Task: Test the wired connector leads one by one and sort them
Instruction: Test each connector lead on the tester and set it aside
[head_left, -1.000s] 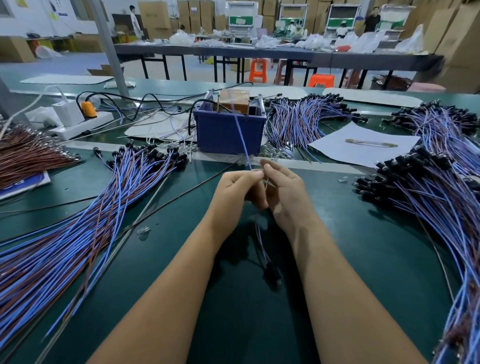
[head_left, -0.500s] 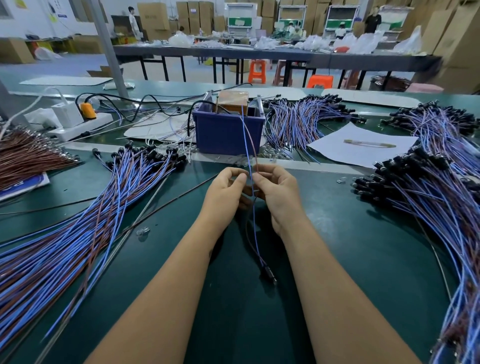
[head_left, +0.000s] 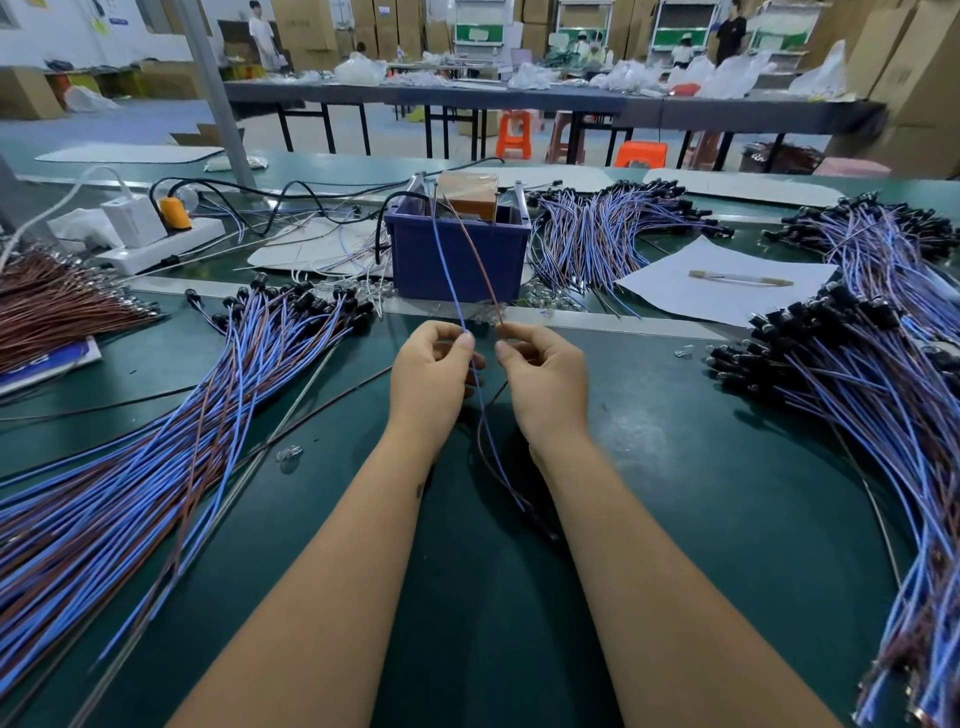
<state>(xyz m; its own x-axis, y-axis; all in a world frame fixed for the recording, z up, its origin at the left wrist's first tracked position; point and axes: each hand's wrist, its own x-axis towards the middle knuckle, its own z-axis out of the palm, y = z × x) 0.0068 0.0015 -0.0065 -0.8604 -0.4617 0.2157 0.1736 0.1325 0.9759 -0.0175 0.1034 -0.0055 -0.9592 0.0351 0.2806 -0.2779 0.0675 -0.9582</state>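
Head view: my left hand (head_left: 431, 374) pinches the blue wire (head_left: 445, 270), my right hand (head_left: 545, 379) the brown wire (head_left: 478, 260); their tips could touch and short at the blue box (head_left: 457, 254).

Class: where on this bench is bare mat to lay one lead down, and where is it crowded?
Bare green mat lies between the right forearm and the right wire pile, also between the forearms. Crowded: the left wire pile and around the blue bin.
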